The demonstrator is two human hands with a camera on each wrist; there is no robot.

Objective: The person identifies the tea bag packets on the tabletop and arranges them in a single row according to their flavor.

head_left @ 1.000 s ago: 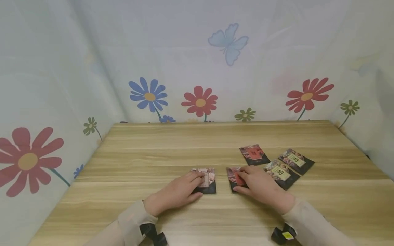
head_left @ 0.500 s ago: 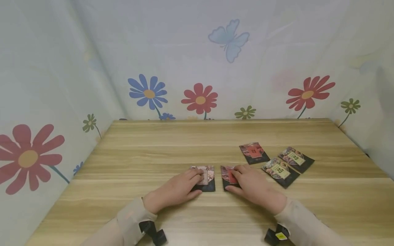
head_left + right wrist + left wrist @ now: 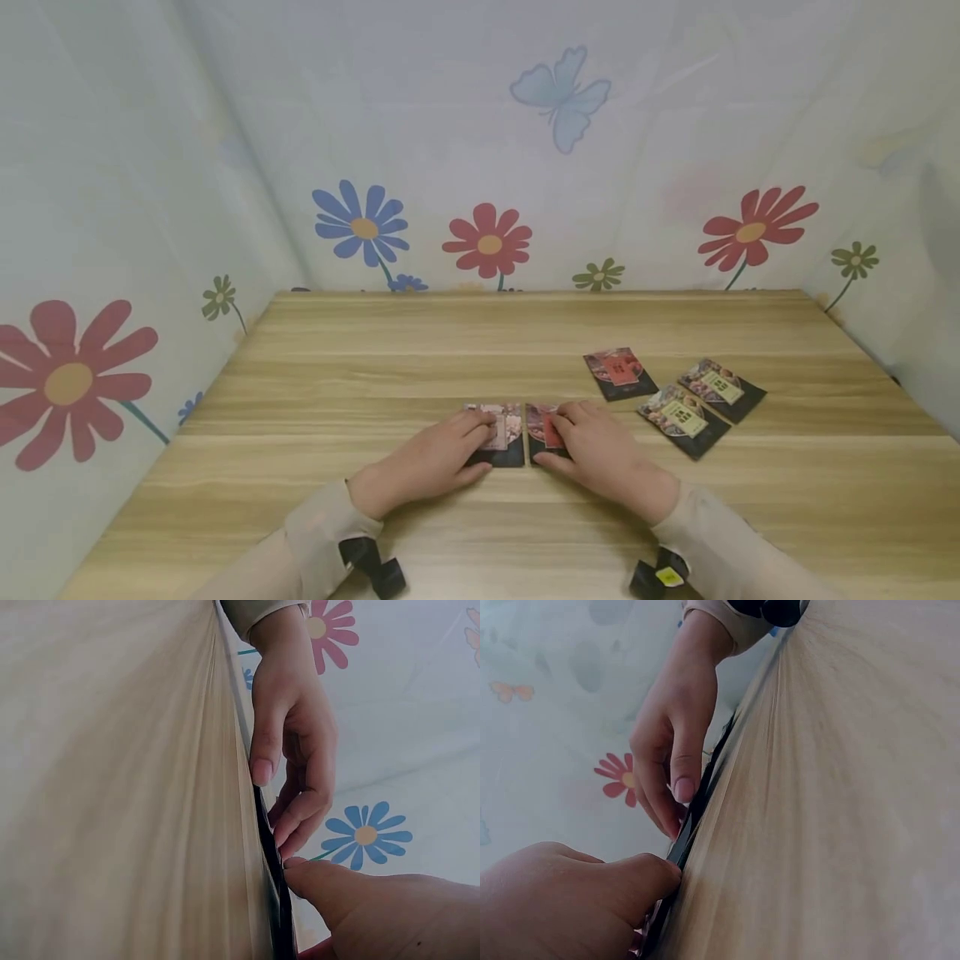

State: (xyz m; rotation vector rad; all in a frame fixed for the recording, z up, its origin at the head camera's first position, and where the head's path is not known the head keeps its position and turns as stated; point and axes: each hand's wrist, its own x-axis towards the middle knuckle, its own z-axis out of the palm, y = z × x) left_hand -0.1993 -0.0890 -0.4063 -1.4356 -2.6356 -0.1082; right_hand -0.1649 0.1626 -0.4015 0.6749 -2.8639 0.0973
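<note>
Two flat packets lie side by side on the wooden table, a narrow gap between them in the head view. The left one, a packet with a pale pink label (image 3: 512, 423), is partly covered by my left hand (image 3: 429, 457), whose fingertips rest on its face. My right hand (image 3: 611, 457) touches the packet with a red label (image 3: 539, 427), fingers on top and thumb near its lower edge; its right part is hidden. Both have dark lower bands and food pictures. In the wrist views, the packets' dark edges (image 3: 697, 799) lie low along the table beneath my fingertips.
Beyond my right hand lie another red-labelled packet (image 3: 620, 373) and two yellow-labelled packets, one nearer (image 3: 684, 421) and one farther (image 3: 722, 389). A flower-print cloth (image 3: 420, 133) hangs behind and beside the wooden table (image 3: 360, 350).
My right hand has slid the red-labelled packet leftward, narrowing the gap to the pink-labelled one. My left hand stays on its packet, nearly unmoved.
</note>
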